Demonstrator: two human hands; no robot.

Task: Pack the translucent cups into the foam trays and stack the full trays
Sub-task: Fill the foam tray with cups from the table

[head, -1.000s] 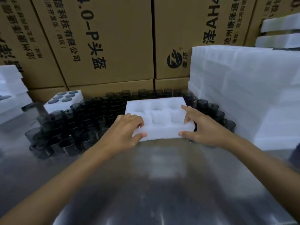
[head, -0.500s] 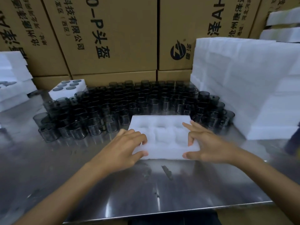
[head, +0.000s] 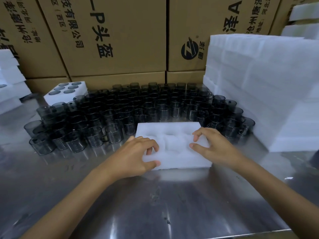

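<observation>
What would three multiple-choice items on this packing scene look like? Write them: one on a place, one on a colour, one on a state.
1. The tall stack of empty foam trays stands
A. right of the cups
B. left of the cups
C. on the floor

2. The cups are
A. red
B. smoky grey
C. yellow

3. The foam tray under both hands is
A. full
B. half full
C. empty

Key: 1 A, it rises at the right; 2 B, dark see-through walls; 3 C, the left hand and right hand rest on bare pockets.
</observation>
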